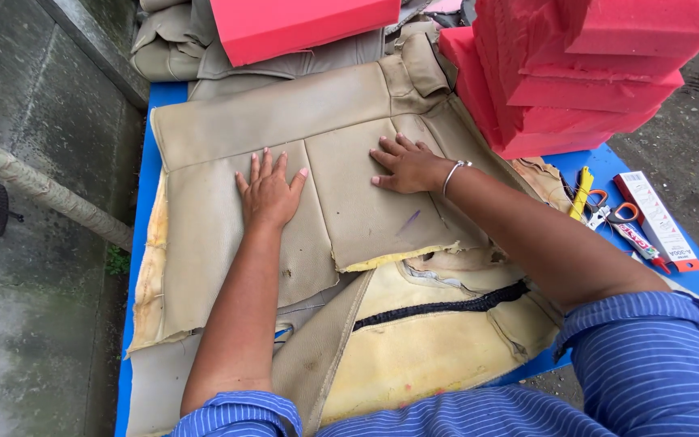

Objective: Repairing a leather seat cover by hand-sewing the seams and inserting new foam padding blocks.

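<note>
- A grey concrete floor [34, 243] is running along the far left, with a pale pole [42, 190] slanting across it beside the blue table [143, 202].
- A person in a blue striped shirt is leaning over the table, where a tan seat cover [341, 121] is lying spread flat, its yellowed foam backing [430, 340] folded up at the near edge.
- The left hand [269, 194] is pressing palm-down on the cover's left panel, fingers slightly spread and flat against the fabric.
- The right hand [406, 166], a bracelet [452, 174] at its wrist, is lying palm-down on the centre panel, fingers fanned and pointing left; neither hand is pinching anything.
- By the look of it, the cover is already laid out and is being smoothed; the near edge is showing ragged and torn, and the tools are lying untouched.
- Red foam blocks [576, 81] are sitting stacked at the far right, touching the cover's corner.
- A yellow utility knife [582, 193], orange-handled scissors [612, 212] and a slim carton [655, 218] are resting at the table's right edge.
</note>
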